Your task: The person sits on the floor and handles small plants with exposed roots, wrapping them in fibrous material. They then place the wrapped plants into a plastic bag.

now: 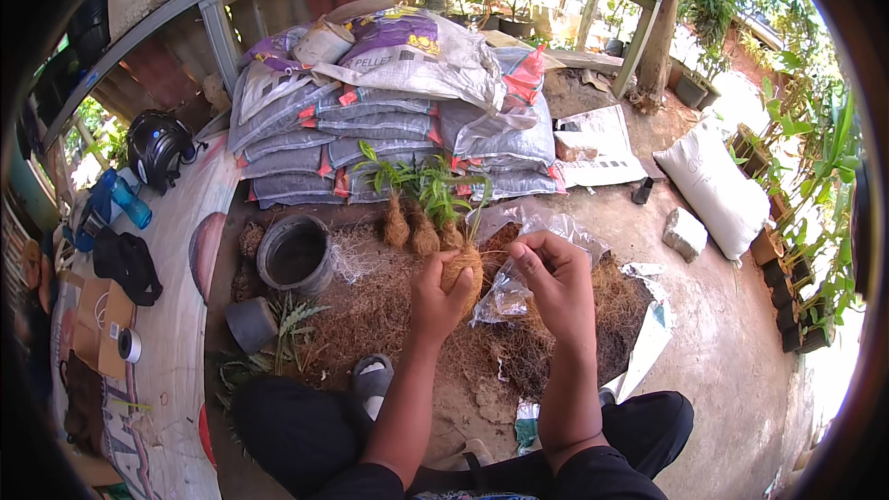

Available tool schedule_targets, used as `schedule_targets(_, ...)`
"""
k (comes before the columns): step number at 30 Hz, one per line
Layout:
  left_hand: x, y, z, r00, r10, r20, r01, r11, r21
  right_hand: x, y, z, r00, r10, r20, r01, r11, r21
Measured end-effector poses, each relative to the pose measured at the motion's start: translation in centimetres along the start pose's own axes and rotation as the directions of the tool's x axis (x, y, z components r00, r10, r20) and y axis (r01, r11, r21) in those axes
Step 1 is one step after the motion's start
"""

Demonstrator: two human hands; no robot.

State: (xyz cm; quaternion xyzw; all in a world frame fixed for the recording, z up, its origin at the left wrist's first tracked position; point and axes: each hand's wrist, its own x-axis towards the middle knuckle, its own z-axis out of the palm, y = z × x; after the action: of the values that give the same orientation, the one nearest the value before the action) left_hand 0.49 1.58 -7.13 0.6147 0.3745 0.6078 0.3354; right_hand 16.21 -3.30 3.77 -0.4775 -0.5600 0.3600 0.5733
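In my left hand [439, 298] is a fibre-wrapped root ball [462, 278] with thin green leaves rising from its top. My right hand [555, 281], to the right of it, pinches a thin strand [494, 251] between thumb and fingertips; the strand runs across to the top of the ball. Several more plants with fibre-wrapped root balls [396, 224] stand side by side just beyond, against the stacked sacks. Under and beside my right hand lie crumpled clear plastic [503, 295] and a heap of brown coconut-like fibre [618, 292].
A black pot [294, 255] with dark contents stands at the left, near a tipped pot [251, 326] and cut leaves [288, 333]. Behind are stacked sacks [378, 126]. A stone block [685, 234] and white sack [715, 187] lie right. A cardboard box [104, 326] and helmet [160, 149] are far left.
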Motion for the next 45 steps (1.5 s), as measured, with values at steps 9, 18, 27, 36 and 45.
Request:
schedule_targets(9,-0.3,2.0,1.5,0.994,0.105,-0.016,-0.103,0.989,0.107,0.8,3.5,3.5,0.997,0.048,-0.064,-0.066,0.949,-0.307)
schedule_targets(18,-0.4,2.1,1.0,0.993,0.117,-0.024,-0.109,0.972,0.207,0.6,3.0,4.3,0.993,-0.099,-0.067,0.078,0.959,-0.272)
schedule_targets(27,-0.5,1.7,1.8,0.988,0.116,-0.105,-0.113,0.993,0.031,0.5,3.0,4.4,0.993,-0.095,-0.075,0.068,0.95,-0.305)
schedule_targets(36,-0.4,2.1,0.7,0.997,0.041,-0.071,-0.036,0.997,0.067,0.1,1.6,3.5,0.994,-0.102,0.028,0.105,0.927,-0.359)
schedule_targets(45,0.7,1.9,-1.8,0.987,-0.024,-0.161,0.014,0.998,-0.065,-0.8,1.1,2.1,0.947,0.069,0.313,0.008,0.971,-0.237)
